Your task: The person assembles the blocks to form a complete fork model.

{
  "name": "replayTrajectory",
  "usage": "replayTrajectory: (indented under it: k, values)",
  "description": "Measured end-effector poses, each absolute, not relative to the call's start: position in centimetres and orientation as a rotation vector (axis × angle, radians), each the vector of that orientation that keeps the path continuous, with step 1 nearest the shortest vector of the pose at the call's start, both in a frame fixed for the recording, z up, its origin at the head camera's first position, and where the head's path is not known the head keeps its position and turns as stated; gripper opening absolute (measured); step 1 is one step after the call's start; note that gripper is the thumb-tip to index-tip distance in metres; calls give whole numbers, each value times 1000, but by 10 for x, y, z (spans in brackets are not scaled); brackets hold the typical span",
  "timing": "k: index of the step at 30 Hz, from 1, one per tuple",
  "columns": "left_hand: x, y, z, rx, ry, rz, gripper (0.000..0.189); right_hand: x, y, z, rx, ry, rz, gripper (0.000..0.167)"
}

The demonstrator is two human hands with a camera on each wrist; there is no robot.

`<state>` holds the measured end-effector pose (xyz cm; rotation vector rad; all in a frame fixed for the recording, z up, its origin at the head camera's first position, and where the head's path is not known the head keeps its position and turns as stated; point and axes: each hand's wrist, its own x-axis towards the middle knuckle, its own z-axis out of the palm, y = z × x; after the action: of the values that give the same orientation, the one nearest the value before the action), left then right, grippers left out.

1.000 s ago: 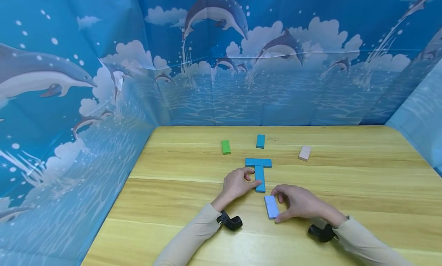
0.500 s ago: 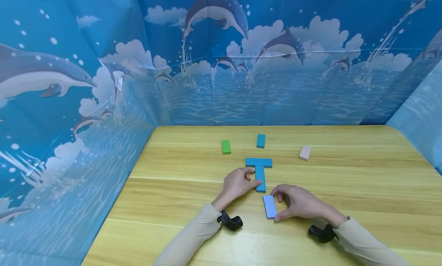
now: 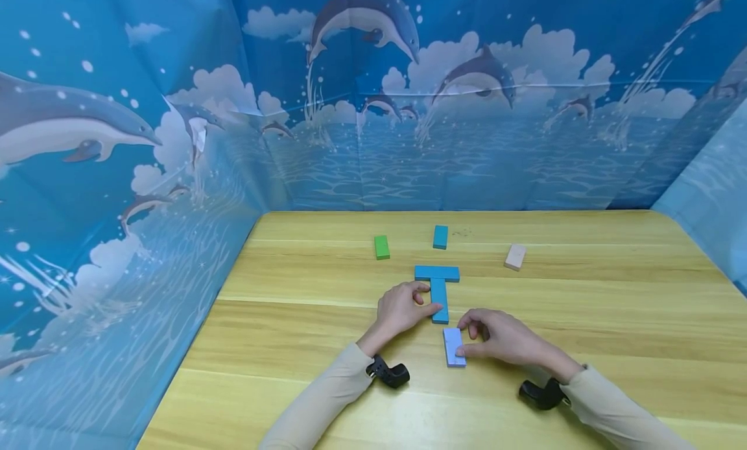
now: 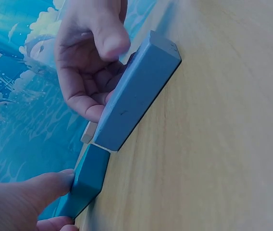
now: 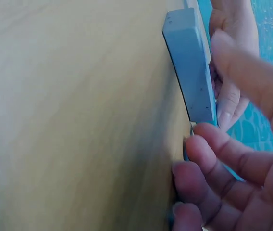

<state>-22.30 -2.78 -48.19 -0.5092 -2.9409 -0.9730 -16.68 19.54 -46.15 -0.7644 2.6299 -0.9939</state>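
Two long blue blocks form a T on the table: a crossbar block [image 3: 436, 273] at the far side and a stem block [image 3: 440, 293] running toward me. My left hand [image 3: 403, 308] holds the stem along its left side, thumb at the near end and curled fingers near the crossbar. A lavender block [image 3: 452, 343] lies just beyond the stem's near end, almost corner to corner with it. Beside its right edge is my right hand [image 3: 506, 336]. In the right wrist view the right thumb [image 5: 252, 67] is raised over the lavender block, with fingertips close to its far end.
Farther back on the wooden table [image 3: 292, 346] lie a small green block [image 3: 382, 247], a small blue block [image 3: 440, 236] and a pale pink block [image 3: 515, 257]. A dolphin-print curtain [image 3: 350, 158] hangs along the back and sides.
The lavender block has shifted slightly left. My right thumb has gone from its near right corner to above its top face. My left hand has stayed in place.
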Motion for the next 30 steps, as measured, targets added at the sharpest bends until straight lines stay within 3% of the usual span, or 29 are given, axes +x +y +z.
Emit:
replayTrajectory:
  k: [13,30]
  values:
    - [-225,-28,-482,-519,-2926,-981,44,-169,189,-459,-730,2677,-993,37]
    - [-226,-27,-484,-512,-2930,-982,43,-171,179,-461,-648,2713,-958,41]
